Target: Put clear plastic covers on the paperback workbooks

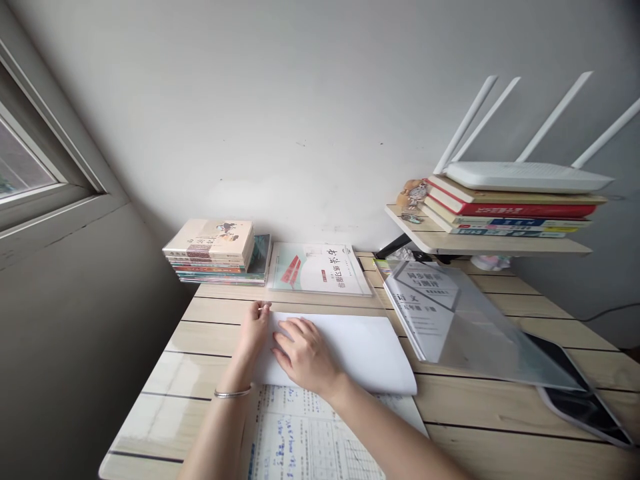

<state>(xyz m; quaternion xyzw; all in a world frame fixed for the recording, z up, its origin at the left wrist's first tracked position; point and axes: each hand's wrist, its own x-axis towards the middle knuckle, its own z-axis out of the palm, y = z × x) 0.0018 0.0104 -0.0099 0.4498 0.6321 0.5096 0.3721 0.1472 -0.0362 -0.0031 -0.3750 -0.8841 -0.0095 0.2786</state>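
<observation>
A white sheet (345, 353) lies on the wooden table, over a page of handwritten notes with printed lines (305, 430). My right hand (306, 357) rests flat on the sheet, its fingers spread and pressing down. My left hand (254, 328) is at the sheet's far left corner, with its fingers curled on that edge. A thin silver bangle (233, 393) circles my left wrist. The lower part of the notes page runs out of view under my forearms.
A stack of books (213, 250) and a teal-and-white book (317, 270) lie at the table's back edge. To the right are a workbook in a clear folder (465, 327) and a black tablet (583, 407). Above, a shelf (490, 243) holds books and a white router (525, 177).
</observation>
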